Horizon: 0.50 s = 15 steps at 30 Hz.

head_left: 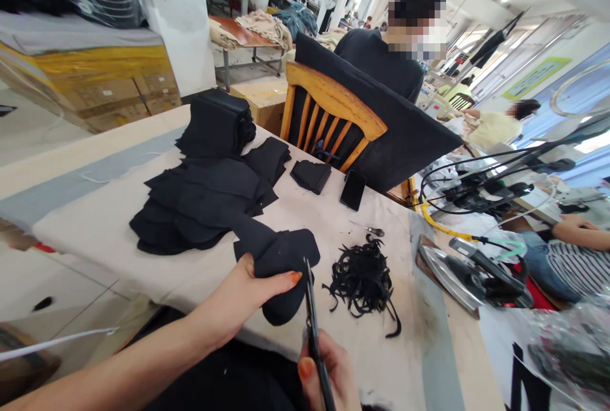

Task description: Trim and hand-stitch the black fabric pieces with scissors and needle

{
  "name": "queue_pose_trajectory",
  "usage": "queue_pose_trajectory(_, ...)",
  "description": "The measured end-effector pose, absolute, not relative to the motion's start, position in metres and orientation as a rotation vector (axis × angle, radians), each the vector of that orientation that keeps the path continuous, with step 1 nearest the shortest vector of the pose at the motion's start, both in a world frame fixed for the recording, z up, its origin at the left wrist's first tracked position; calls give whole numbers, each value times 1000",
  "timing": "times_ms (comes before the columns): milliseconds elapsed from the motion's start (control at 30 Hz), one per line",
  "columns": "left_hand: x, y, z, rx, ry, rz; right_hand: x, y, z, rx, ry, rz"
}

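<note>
My left hand [262, 287] pinches a black fabric piece [284, 306] between thumb and fingers, near the table's front edge. In my right hand [328, 370] is a pair of scissors [311, 322], its blades pointing away from me beside the fabric's right edge. The blade tips look slightly parted. Left of and beyond the held piece lies a spread pile of black cut pieces [195, 201]. Behind it stands a neat black stack [216, 122]. A tangled heap of thin black trimmings [365, 277] rests to the right of the scissors.
A phone [353, 190], a small folded black piece [311, 176] and a small pointed tool [374, 231] lie farther back. An iron [469, 274] with cables sits at the right. Beyond the table stand a wooden chair [333, 103] and a seated person in black [376, 58].
</note>
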State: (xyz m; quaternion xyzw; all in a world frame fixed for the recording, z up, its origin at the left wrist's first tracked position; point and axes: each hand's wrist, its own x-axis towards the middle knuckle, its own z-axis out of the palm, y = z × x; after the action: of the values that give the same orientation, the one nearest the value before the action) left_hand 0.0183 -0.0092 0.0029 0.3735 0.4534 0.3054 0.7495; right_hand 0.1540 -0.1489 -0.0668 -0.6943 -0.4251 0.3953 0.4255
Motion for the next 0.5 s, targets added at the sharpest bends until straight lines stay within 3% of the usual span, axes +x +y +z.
queue_pose_trajectory(500,9,11,3,979,923,558,170,-152,-69,-1792,-1193,967)
